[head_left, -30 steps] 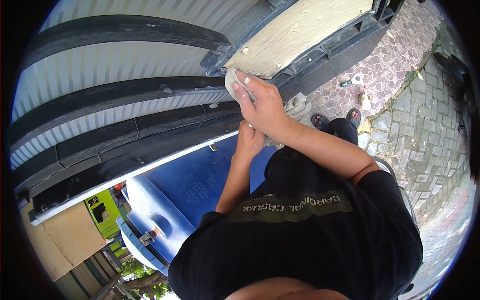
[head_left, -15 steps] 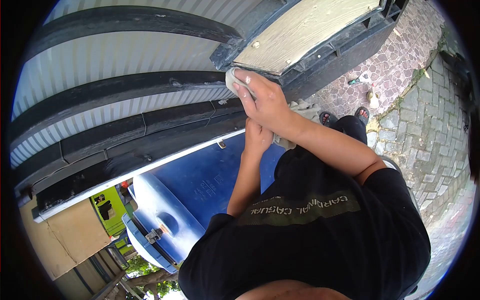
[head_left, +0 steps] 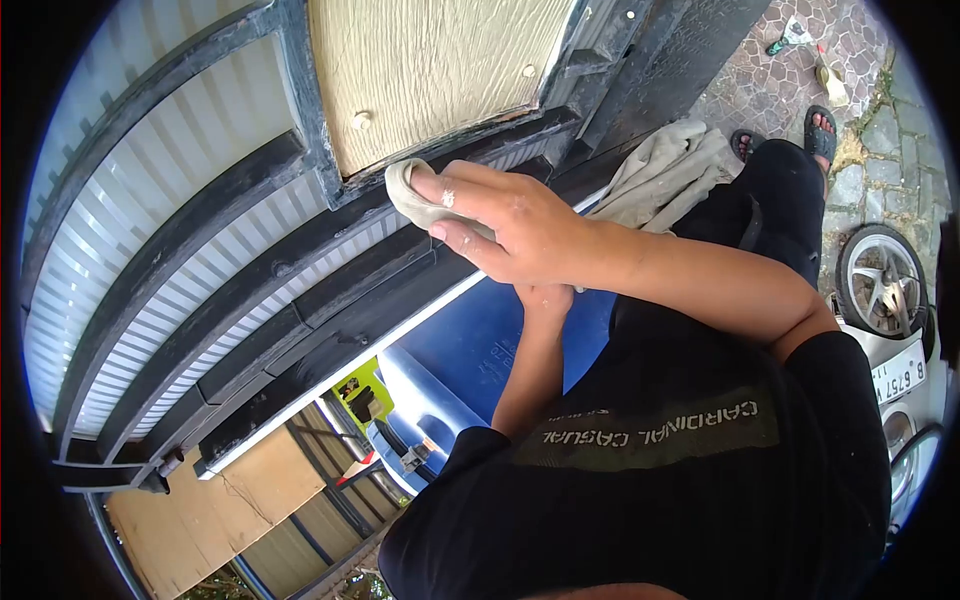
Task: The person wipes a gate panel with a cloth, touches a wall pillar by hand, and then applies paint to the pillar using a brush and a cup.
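Observation:
My right hand is closed around a pale grey rag, which is wrapped over its fingertips. The wrapped fingers are at the lower corner of a cream wood-grain panel in a dark frame, close to a black rail. Whitish smears mark the fingers. Beneath my right wrist, my left hand shows only in part; its fingers are hidden behind the right one. A larger bunched grey cloth hangs beyond my right forearm, and whether my left hand holds it is not visible.
Curved black rails with translucent ribbed sheeting run along the left. A blue plastic drum lies below the white-edged ledge. Two brushes, one green-handled and one red-handled, lie on the paving. A motorcycle stands at right.
The view has shifted, bringing the panel closer and the motorcycle into sight. My right hand stays closed on the rag by the panel's corner; more of the bunched cloth shows.

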Demonstrator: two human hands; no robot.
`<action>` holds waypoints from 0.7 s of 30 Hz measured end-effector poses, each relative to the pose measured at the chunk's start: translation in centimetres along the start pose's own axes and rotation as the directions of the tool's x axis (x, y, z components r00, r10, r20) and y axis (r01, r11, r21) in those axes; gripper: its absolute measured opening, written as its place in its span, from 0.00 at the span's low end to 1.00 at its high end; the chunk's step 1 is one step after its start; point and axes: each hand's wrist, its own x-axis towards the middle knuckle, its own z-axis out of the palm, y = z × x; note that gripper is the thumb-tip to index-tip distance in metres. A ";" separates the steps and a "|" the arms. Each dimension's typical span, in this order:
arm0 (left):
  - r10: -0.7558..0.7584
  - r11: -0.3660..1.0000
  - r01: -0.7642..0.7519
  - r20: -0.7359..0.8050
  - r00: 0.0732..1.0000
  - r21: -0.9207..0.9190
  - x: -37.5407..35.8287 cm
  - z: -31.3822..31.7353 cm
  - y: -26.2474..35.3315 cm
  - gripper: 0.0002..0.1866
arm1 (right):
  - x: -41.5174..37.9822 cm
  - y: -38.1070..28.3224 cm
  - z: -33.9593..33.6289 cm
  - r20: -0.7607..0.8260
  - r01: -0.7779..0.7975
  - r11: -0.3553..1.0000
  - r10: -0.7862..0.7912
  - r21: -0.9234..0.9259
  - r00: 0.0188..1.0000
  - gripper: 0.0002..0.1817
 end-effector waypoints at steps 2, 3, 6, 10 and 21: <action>0.104 0.950 -0.104 0.015 0.994 0.295 0.6 -0.3 1.5 0.21 | 0.7 -0.3 -0.2 0.059 0.003 1.000 -0.004 0.028 0.998 0.26; 0.153 0.891 -0.154 0.037 0.988 0.428 0.8 -0.5 1.8 0.23 | 0.9 -0.5 0.1 0.053 0.010 0.999 -0.011 0.032 0.999 0.27; 0.050 0.994 -0.043 -0.065 0.997 0.097 1.6 -0.7 2.0 0.24 | 1.6 -0.7 0.7 0.047 0.008 0.997 -0.011 0.073 0.999 0.30; 0.103 0.951 -0.063 -0.118 0.988 0.302 2.6 -0.7 3.7 0.25 | 3.4 -0.7 1.5 -0.156 0.116 0.991 -0.105 0.065 0.982 0.30; 0.154 0.981 -0.132 -0.158 0.975 0.142 4.1 -0.4 4.9 0.22 | 4.7 -1.3 1.0 -0.151 0.096 0.986 -0.076 0.136 0.986 0.29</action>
